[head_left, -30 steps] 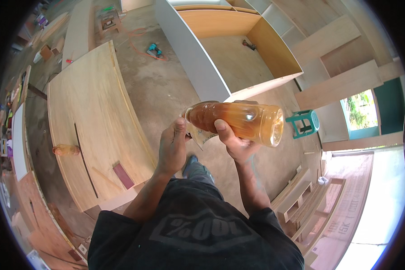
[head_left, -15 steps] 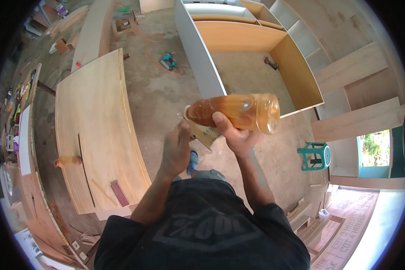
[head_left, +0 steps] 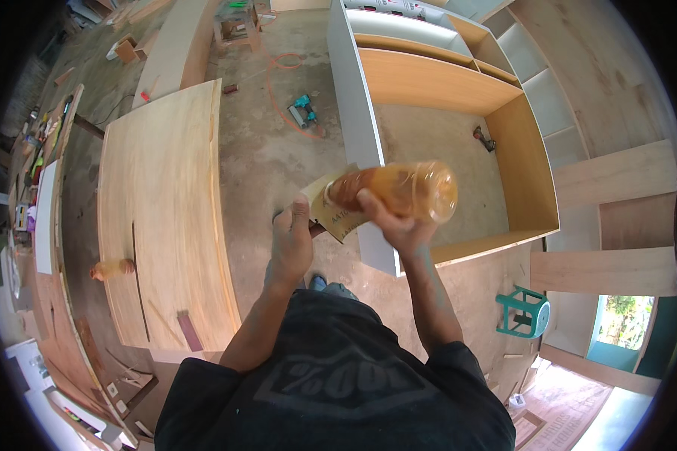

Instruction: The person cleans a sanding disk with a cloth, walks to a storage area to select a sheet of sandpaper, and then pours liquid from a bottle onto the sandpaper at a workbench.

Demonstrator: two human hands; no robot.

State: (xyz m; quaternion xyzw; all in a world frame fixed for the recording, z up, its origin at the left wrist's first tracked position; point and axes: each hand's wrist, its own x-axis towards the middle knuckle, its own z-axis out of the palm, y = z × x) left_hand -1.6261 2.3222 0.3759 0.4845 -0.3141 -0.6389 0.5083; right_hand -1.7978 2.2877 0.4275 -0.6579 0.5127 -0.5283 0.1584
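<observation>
A clear plastic bottle [head_left: 417, 188] of amber liquid lies tilted almost flat in my right hand [head_left: 402, 227], its base to the right and its neck to the left. My right fingers wrap round it, thumb on the near side. My left hand [head_left: 291, 244] is closed on a curved tan sheet of printed-back sandpaper [head_left: 344, 224], thumb uppermost. The sheet sits beneath and beside the bottle's neck. Whether the bottle's mouth is capped, and whether it touches the sheet, I cannot tell.
A large open cabinet carcass [head_left: 391, 225] lies ahead right, a drill [head_left: 484, 138] inside it. A teal nail gun [head_left: 303, 111] and orange hose [head_left: 271, 75] are on the floor. Left stands a plywood-topped table [head_left: 177, 180] with a second bottle [head_left: 113, 269]. A green stool [head_left: 524, 311] is at right.
The sandpaper sheet now shows higher around the bottle's neck. The bottle has shifted slightly left. The cabinet sits farther right and lower in view, nearer my body.
</observation>
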